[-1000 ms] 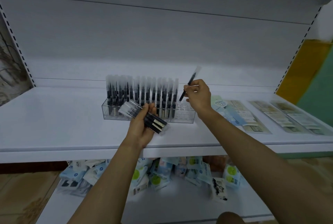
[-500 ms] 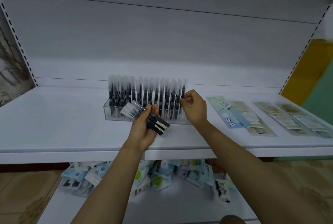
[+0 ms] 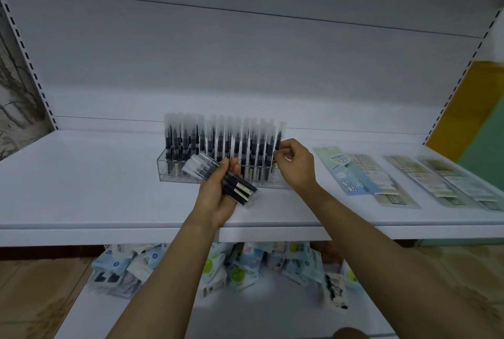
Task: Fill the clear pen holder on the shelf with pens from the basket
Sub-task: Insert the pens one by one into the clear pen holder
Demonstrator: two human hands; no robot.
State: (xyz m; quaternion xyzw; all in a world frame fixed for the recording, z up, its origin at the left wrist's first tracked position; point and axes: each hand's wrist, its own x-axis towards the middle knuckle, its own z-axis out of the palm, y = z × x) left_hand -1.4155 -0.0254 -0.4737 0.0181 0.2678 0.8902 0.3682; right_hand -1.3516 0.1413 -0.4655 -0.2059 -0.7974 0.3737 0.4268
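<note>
A clear pen holder (image 3: 163,167) stands on the white shelf (image 3: 81,188), packed with several upright black pens with frosted caps (image 3: 207,137). My left hand (image 3: 218,194) is in front of the holder, shut on a bundle of black pens (image 3: 218,177) lying slantwise across its fingers. My right hand (image 3: 294,164) is at the holder's right end, its fingertips pinched on one upright pen (image 3: 279,137) standing in the last row. The basket is not in view.
Flat packaged stationery cards (image 3: 354,172) lie on the shelf to the right of the holder, with more strips (image 3: 436,180) further right. Several packets (image 3: 240,265) are piled on the lower shelf. The shelf's front edge (image 3: 109,232) runs under my forearms.
My right hand brought a single pen down from above the holder and set it upright at the right end. The left hand has held its bundle nearly still.
</note>
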